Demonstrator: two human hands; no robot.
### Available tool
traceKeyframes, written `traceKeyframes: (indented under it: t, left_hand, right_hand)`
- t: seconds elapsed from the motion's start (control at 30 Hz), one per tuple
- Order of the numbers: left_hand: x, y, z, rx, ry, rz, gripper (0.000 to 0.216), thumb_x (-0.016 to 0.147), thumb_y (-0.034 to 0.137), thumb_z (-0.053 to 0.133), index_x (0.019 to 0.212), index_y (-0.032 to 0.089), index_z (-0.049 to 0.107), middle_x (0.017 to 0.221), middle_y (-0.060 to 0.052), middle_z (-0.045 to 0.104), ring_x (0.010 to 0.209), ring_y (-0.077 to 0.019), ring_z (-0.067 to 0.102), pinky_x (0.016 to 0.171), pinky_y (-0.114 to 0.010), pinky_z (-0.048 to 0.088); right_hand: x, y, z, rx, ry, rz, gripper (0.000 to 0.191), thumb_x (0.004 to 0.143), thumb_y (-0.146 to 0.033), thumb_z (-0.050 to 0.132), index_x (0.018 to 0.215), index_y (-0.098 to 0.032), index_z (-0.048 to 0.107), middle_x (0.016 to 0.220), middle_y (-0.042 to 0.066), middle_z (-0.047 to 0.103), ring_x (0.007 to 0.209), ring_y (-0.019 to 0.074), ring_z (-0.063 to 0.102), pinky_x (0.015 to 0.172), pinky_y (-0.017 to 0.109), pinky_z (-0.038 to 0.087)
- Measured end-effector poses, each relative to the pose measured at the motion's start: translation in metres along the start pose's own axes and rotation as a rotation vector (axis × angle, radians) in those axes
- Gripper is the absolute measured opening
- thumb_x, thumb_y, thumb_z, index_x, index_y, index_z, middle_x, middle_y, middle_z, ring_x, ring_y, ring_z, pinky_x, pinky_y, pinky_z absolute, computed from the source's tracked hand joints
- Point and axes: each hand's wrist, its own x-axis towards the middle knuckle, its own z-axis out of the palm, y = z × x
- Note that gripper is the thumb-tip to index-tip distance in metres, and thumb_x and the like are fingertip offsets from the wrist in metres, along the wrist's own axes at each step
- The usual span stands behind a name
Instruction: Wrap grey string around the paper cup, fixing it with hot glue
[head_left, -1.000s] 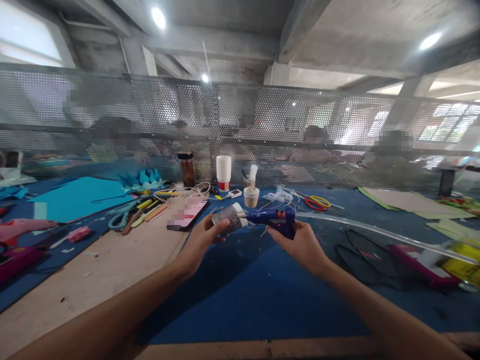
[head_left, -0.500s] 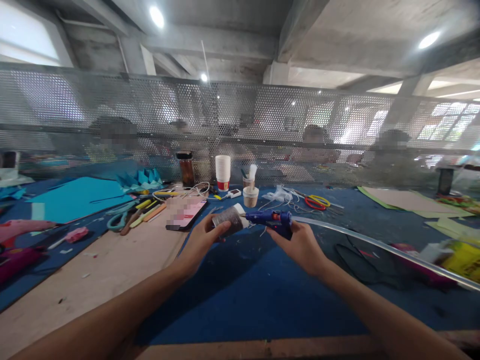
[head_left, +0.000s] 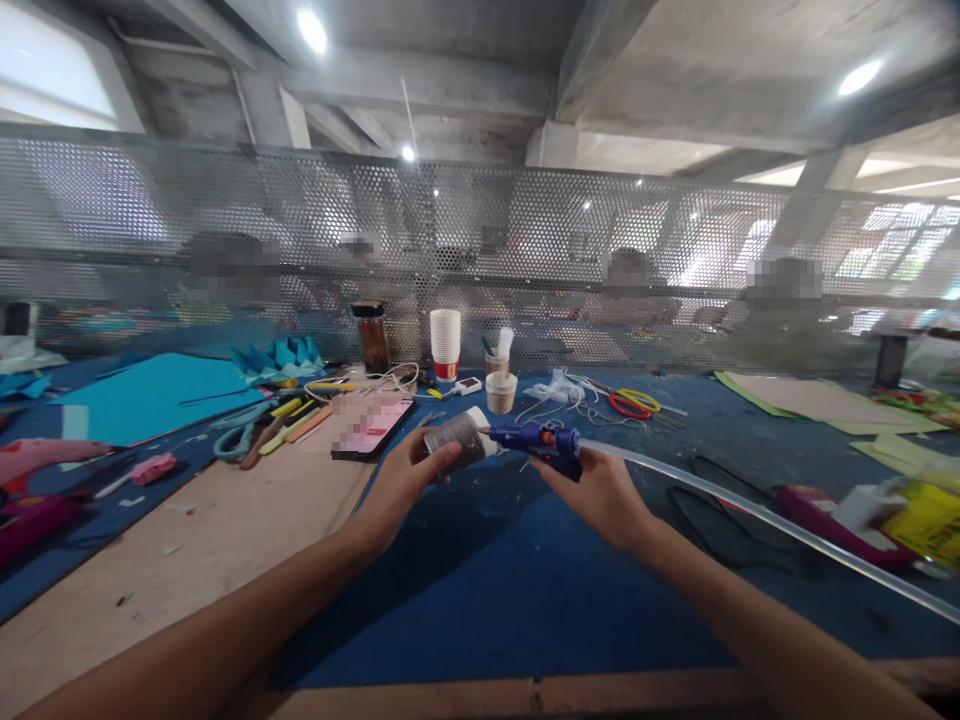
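Observation:
My left hand (head_left: 401,485) is closed round a small grey-wrapped cup (head_left: 456,438) lying on its side, white rim towards the right. My right hand (head_left: 600,492) grips a blue glue gun (head_left: 541,442); its nozzle points left and touches the cup near the rim. A long clear glue stick (head_left: 757,515) sticks out of the gun's back towards the lower right. Both hands hover above the blue table cover (head_left: 495,590).
A phone (head_left: 373,428), scissors (head_left: 244,435) and markers lie left of my hands; teal paper (head_left: 154,395) farther left. A stack of paper cups (head_left: 446,345), a dark bottle (head_left: 373,338) and small cups stand by the mesh screen (head_left: 480,260). Red-yellow scissors (head_left: 634,404) and black wire loops (head_left: 720,505) lie right.
The glue gun has tilted so that its long glue stick swung lower to the right. My right hand shifted slightly left. The cup stays in my left hand.

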Motion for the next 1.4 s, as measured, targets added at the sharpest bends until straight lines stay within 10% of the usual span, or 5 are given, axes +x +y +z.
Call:
traceKeyframes:
  t: [1.4]
  left_hand:
    - [-0.0022,0.0035,0.0001,-0.023,-0.02,0.015,0.05,0.081,0.052,0.076,0.115,0.016,0.068,0.113,-0.012,0.074,0.103,-0.0288,0.068,0.082,-0.038,0.053]
  right_hand:
    - [-0.0007,-0.002,-0.007,-0.191,0.044,-0.155,0.039,0.098,-0.059,0.06,0.098,-0.023,0.075,0.08,0.006,0.079,0.073,0.0261,0.075,0.064,0.031,0.046]
